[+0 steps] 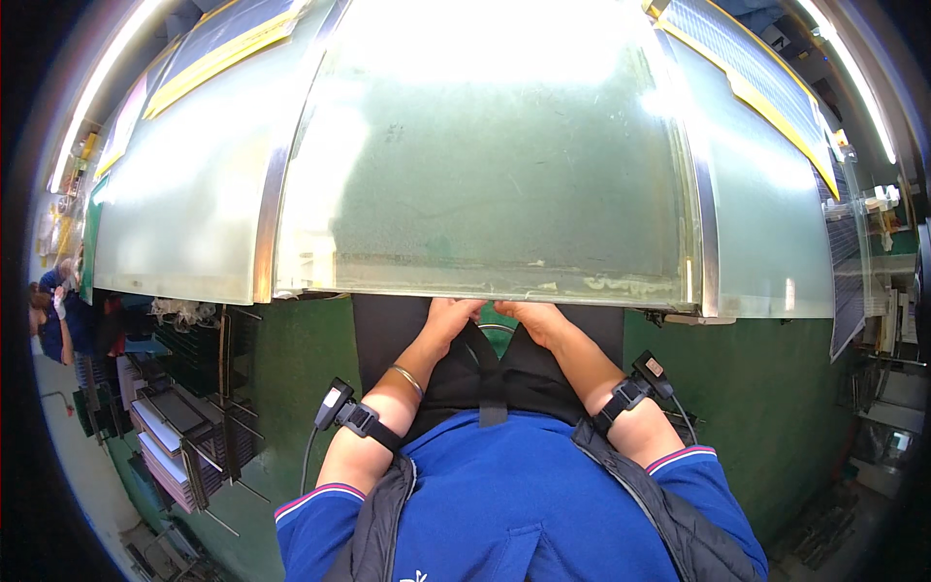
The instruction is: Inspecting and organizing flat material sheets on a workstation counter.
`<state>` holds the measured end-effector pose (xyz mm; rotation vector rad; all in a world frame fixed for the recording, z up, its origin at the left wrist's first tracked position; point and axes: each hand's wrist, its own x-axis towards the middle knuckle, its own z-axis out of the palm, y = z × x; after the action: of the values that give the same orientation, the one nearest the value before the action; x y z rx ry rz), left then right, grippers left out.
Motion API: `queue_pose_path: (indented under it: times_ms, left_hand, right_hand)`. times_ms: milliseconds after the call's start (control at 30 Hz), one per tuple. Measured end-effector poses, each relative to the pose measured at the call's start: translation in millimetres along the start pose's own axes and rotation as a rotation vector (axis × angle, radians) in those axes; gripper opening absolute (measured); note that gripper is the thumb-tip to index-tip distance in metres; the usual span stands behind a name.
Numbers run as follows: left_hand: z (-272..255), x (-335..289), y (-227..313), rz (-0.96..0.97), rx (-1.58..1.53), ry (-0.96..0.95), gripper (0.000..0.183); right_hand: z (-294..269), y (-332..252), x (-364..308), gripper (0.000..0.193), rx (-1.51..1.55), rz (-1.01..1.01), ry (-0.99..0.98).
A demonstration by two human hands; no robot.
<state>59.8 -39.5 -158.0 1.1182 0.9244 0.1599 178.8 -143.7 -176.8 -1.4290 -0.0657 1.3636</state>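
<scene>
Glass tabletop (514, 194) is spreading across the upper middle in the head view, its front edge sitting just beyond the person's lap. Metal strips are running along both its sides, left strip (275, 184) and right strip (700, 184), with paler glass side panels flanking it. Bright glare is washing out the far part; pale smudges are showing near the front edge.

Left hand (452, 316) and right hand (533, 318) are reaching to that front edge, side by side, near each other, fingertips partly disappearing under or behind it. Grip: cannot tell for either hand, fingers are being hidden; can't confirm contact with the edge either.

Person is wearing a blue shirt (524, 495), a black vest (640, 485) and a bracelet (408, 380) on the left wrist. Black straps with small boxes are circling both arms.

Yellow-edged sheets are lying at the far left and right. Rack (199, 441) with stacked panels is standing lower left on green floor (310, 388). Another person (64, 310) is showing at far left.
</scene>
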Motion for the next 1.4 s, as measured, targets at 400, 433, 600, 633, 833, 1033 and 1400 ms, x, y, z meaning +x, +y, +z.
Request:
queue_pose_path:
  times_ms: [400, 433, 600, 633, 833, 1033, 1400]
  left_hand:
    - [-2, 0, -5, 0.106, -0.016, 0.200, 0.037]
    - [1, 7, -14, 0.174, 0.032, 0.141, 0.036]
    - [4, 4, -22, 0.170, 0.032, 0.126, 0.036]
    - [5, 5, -25, 0.125, 0.061, 0.118, 0.034]
    - [-4, 8, -30, 0.192, 0.731, -0.159, 0.029]
    - [-12, -8, -21, 0.061, 0.961, -0.182, 0.031]
    - [8, -10, -71, -0.022, 1.114, -0.464, 0.075]
  right_hand:
    - [-4, 18, 7, 0.028, -0.468, -0.094, -0.184]
    - [-14, 23, 11, 0.031, -0.442, -0.064, -0.201]
    - [-4, 12, -2, 0.032, -0.519, -0.013, -0.163]
    - [-6, 16, 0, 0.031, -0.544, -0.032, -0.189]
    - [9, -8, -6, 0.028, -0.735, -0.150, -0.243]
    - [6, 17, 18, 0.019, -0.834, -0.259, -0.329]
    - [-21, 51, 19, 0.016, -0.845, -0.076, -0.283]
